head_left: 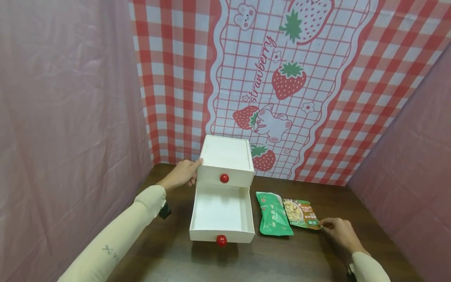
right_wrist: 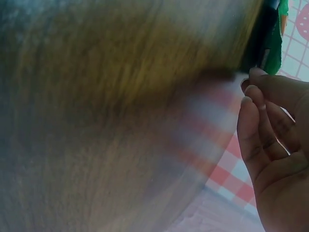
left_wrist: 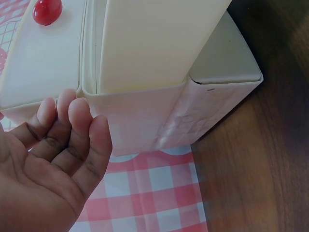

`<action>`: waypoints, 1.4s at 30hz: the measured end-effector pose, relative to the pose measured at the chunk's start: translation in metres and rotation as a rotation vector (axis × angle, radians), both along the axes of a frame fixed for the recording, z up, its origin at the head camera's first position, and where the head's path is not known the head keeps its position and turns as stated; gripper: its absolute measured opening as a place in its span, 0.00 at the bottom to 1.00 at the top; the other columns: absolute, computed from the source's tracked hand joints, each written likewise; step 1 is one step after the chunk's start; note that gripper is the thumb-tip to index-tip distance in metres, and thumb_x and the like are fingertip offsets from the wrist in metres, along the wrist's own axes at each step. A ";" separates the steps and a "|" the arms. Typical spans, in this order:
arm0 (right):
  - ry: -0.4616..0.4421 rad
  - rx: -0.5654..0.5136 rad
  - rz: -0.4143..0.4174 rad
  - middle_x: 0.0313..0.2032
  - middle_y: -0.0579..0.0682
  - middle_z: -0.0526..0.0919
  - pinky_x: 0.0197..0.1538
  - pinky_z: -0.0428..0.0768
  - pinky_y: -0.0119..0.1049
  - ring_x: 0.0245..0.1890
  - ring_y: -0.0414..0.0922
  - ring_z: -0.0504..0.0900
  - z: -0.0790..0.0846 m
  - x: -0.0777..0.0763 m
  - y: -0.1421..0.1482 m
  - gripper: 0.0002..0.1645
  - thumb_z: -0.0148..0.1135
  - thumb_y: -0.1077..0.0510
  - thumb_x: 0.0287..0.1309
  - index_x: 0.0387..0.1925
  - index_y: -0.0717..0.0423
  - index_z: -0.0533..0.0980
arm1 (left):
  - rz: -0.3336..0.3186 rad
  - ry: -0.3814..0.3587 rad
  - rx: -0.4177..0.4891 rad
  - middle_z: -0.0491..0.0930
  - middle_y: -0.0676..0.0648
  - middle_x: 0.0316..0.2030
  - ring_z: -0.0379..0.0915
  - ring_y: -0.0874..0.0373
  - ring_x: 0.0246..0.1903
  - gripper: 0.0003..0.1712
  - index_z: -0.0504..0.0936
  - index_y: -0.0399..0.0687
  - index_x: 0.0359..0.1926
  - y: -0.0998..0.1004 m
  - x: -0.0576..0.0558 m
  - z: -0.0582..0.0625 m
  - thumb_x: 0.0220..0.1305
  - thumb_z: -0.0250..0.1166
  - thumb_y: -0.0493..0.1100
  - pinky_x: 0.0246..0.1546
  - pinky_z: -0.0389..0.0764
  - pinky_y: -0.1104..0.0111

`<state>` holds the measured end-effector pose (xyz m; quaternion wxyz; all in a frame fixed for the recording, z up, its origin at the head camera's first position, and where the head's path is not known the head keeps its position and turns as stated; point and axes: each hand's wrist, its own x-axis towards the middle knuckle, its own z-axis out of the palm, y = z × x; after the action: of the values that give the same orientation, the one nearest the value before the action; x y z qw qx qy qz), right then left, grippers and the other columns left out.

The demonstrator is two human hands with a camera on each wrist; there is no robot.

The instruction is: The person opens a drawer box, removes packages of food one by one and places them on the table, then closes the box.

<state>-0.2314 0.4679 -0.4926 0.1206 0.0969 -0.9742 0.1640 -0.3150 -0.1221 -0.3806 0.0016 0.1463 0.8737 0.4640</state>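
A small white drawer cabinet point(head_left: 226, 152) with red knobs stands on the table, its lower drawer point(head_left: 222, 209) pulled out and holding nothing. My left hand point(head_left: 181, 173) rests against the cabinet's upper left side; in the left wrist view its loosely bent fingers point(left_wrist: 79, 116) lie by the side wall. Over at the right, my right hand point(head_left: 341, 234) pinches the near right corner of an orange and green food packet point(head_left: 301, 213) between thumb and fingers. Beside that packet lies a green pouch point(head_left: 274, 215), right of the drawer.
Dark wooden table point(head_left: 169, 250) lies under everything. A red checked strawberry cloth point(head_left: 275, 78) hangs behind the cabinet. Pink curtains point(head_left: 70, 117) close off the left and right sides.
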 end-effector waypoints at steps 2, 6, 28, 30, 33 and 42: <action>-0.022 -0.012 0.000 0.33 0.52 0.89 0.34 0.82 0.43 0.31 0.46 0.86 -0.001 0.000 0.000 0.10 0.75 0.67 0.54 0.38 0.53 0.87 | 0.001 0.001 -0.002 0.80 0.41 0.18 0.79 0.49 0.19 0.45 0.81 0.34 0.20 0.000 0.000 0.000 0.78 0.45 0.67 0.22 0.78 0.66; -0.041 -0.008 -0.003 0.34 0.52 0.89 0.34 0.81 0.42 0.31 0.44 0.85 -0.003 0.000 0.000 0.10 0.74 0.68 0.54 0.38 0.53 0.87 | 0.001 0.003 0.000 0.80 0.41 0.18 0.78 0.50 0.18 0.45 0.81 0.34 0.20 0.000 0.001 0.000 0.79 0.45 0.67 0.21 0.78 0.66; -0.011 0.009 -0.065 0.36 0.54 0.88 0.35 0.80 0.51 0.33 0.49 0.84 0.006 -0.004 -0.009 0.07 0.66 0.60 0.64 0.39 0.59 0.86 | 0.005 0.027 -0.012 0.80 0.45 0.16 0.77 0.54 0.17 0.46 0.81 0.37 0.17 0.000 -0.001 -0.002 0.78 0.44 0.69 0.22 0.77 0.66; -0.011 0.007 -0.067 0.36 0.53 0.88 0.36 0.80 0.54 0.35 0.51 0.84 0.006 -0.005 -0.010 0.08 0.67 0.58 0.64 0.39 0.58 0.86 | 0.004 0.024 -0.010 0.80 0.45 0.16 0.77 0.55 0.17 0.46 0.81 0.37 0.17 0.000 -0.001 -0.001 0.78 0.44 0.69 0.22 0.77 0.66; -0.004 0.002 -0.067 0.36 0.53 0.88 0.40 0.80 0.57 0.37 0.55 0.85 0.007 -0.005 -0.013 0.09 0.68 0.56 0.65 0.39 0.58 0.87 | 0.003 0.023 -0.008 0.79 0.44 0.16 0.76 0.54 0.17 0.46 0.80 0.38 0.18 0.000 -0.001 -0.001 0.78 0.44 0.68 0.22 0.77 0.65; 0.005 -0.012 -0.074 0.35 0.52 0.88 0.38 0.79 0.52 0.36 0.50 0.84 0.009 -0.005 -0.022 0.12 0.66 0.53 0.67 0.39 0.57 0.87 | 0.000 0.019 -0.004 0.79 0.44 0.17 0.76 0.55 0.17 0.46 0.81 0.36 0.18 0.000 0.001 0.000 0.78 0.44 0.68 0.22 0.78 0.65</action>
<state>-0.2368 0.4457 -0.4836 0.1296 0.0605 -0.9759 0.1650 -0.3145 -0.1223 -0.3810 -0.0063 0.1505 0.8746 0.4608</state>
